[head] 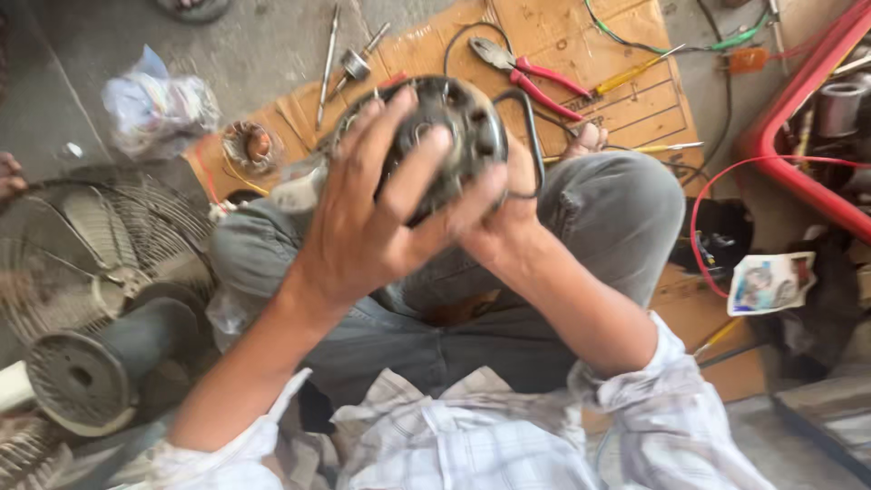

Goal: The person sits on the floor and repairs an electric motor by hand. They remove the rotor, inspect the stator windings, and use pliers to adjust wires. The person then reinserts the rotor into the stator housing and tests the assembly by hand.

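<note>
A round, dark fan motor [449, 136] is held up in the upper middle of the frame, above the knees of a seated person in grey trousers. The left hand [381, 204] is spread over the motor's near face, its fingers [413, 172] splayed across the casing, so the grip is clenched on the motor from the left side. The right hand [504, 213] is pressed against the motor's right and lower edge, and its grip is closed on the motor as well; most of its fingers are hidden behind the casing. A black cable [526, 113] is looped from the motor's right side.

Beyond the motor, a sheet of brown cardboard [626, 104] is spread on the floor. Red-handled pliers [531, 73] and a yellow-handled screwdriver [635, 71] are laid on it in the upper right, and a metal shaft [328, 59] is seen at the upper middle. A copper winding coil [251, 145] is placed at the cardboard's left edge. A wire fan guard [100, 245] is lying at the left of the frame, with a dark fan base [91, 372] below it at the lower left.
</note>
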